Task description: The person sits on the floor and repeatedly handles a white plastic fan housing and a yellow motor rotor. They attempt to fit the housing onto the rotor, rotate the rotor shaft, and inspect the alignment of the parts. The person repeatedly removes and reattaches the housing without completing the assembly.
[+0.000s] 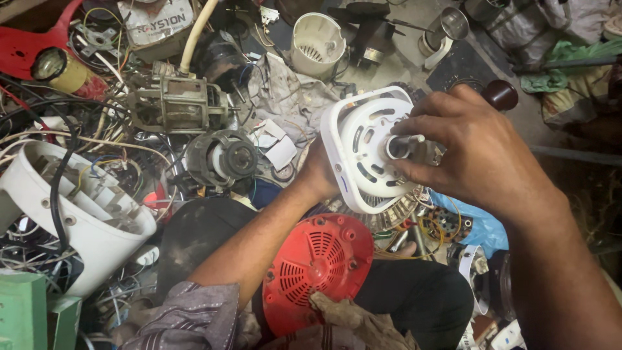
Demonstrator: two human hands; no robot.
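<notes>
One white appliance base [363, 152], round-vented and square-edged, is held tilted above the lap. The left hand [319, 174] supports it from behind; its fingers are hidden, so the grip cannot be determined. The right hand [470, 146] has its fingers closed around one tool handle [403, 146] seated at the base's centre hub. One red vented cover [317, 259] rests on the lap below. Two bare electric motors [178, 104] [223, 157] lie to the left (among loose wires), plus one opened white housing [84, 217].
</notes>
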